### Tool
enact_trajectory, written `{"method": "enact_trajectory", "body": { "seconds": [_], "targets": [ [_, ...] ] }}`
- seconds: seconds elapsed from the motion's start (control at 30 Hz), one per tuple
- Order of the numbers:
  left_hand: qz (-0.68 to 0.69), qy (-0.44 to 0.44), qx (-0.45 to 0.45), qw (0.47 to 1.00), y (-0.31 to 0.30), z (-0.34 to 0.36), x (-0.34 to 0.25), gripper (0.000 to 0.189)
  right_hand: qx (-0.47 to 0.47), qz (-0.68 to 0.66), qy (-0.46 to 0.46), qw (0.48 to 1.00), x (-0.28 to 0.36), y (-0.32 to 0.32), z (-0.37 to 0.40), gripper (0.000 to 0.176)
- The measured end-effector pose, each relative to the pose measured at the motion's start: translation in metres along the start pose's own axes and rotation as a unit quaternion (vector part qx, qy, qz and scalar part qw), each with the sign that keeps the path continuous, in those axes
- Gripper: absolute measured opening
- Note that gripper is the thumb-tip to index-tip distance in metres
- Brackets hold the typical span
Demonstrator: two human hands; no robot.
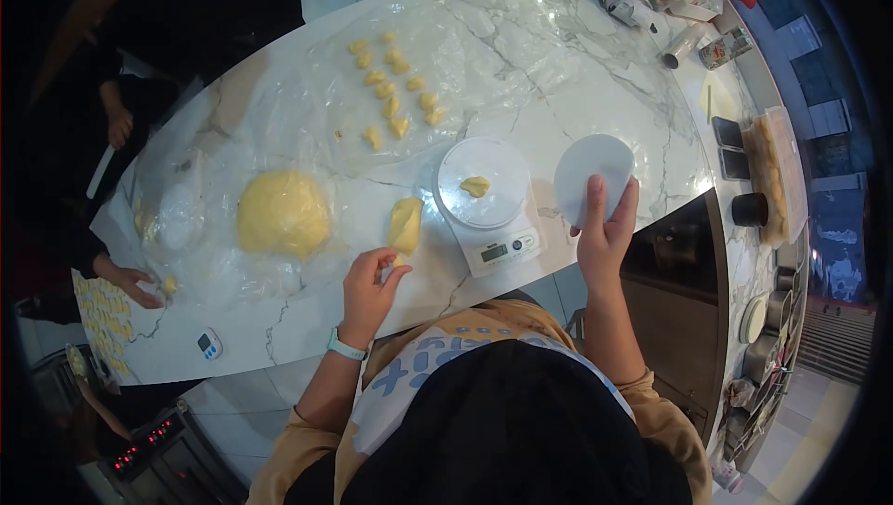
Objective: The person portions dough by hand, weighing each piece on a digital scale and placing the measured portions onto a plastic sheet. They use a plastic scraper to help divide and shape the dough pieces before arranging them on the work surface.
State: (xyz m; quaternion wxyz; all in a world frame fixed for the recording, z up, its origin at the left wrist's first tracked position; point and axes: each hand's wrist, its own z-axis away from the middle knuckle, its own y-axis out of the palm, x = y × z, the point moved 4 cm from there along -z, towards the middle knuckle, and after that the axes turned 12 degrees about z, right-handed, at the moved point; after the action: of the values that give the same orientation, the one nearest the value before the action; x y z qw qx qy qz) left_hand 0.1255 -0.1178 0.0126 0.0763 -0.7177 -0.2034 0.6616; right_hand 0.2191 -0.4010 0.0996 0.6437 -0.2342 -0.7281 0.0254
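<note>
A white digital scale [507,249] stands on the marble table, with a small yellow dough piece [475,187] on its round plate. My right hand [608,226] holds a white round disc [593,175] right of the scale. My left hand [370,289] is closed, fingertips pinching the lower end of a long dough strip [405,224] left of the scale. Farther left, a big yellow dough mound [284,214] rests on clear plastic sheeting. Several small dough pieces [386,89] lie in rows on plastic beyond the scale.
A co-worker's hand [132,284] is at the table's left end, near many small dough pieces [100,319]. A timer [209,344] lies at the near edge. Cups, a black cup [749,210] and a plastic container [779,175] line the right-hand counter.
</note>
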Motion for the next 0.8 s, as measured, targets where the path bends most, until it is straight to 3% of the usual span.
{"method": "enact_trajectory", "body": {
  "seconds": [0.2,0.33,0.4,0.53,0.6,0.8],
  "targets": [
    [-0.046,0.083,-0.039,0.995,0.002,-0.037,-0.013,0.034,0.008,0.008,-0.013,1.0,0.007,0.005,0.001,0.024],
    [-0.033,0.015,0.015,0.999,0.005,-0.03,0.005,0.033,-0.003,0.004,-0.013,1.0,0.007,0.003,0.0,0.023],
    [-0.026,0.114,0.012,0.993,0.005,-0.021,-0.003,0.031,-0.01,0.006,-0.009,1.0,0.007,-0.001,-0.002,0.023],
    [0.006,0.107,0.022,0.994,0.004,-0.007,-0.004,0.024,-0.018,0.009,-0.003,1.0,0.006,-0.007,-0.007,0.024],
    [0.058,0.036,-0.001,0.998,0.002,-0.004,0.005,0.02,-0.024,0.0,-0.002,1.0,0.007,-0.008,-0.012,0.024],
    [0.032,0.062,0.018,0.997,0.012,-0.006,-0.01,0.023,-0.024,-0.01,-0.021,0.999,0.023,0.002,-0.013,0.025]
  ]
}}
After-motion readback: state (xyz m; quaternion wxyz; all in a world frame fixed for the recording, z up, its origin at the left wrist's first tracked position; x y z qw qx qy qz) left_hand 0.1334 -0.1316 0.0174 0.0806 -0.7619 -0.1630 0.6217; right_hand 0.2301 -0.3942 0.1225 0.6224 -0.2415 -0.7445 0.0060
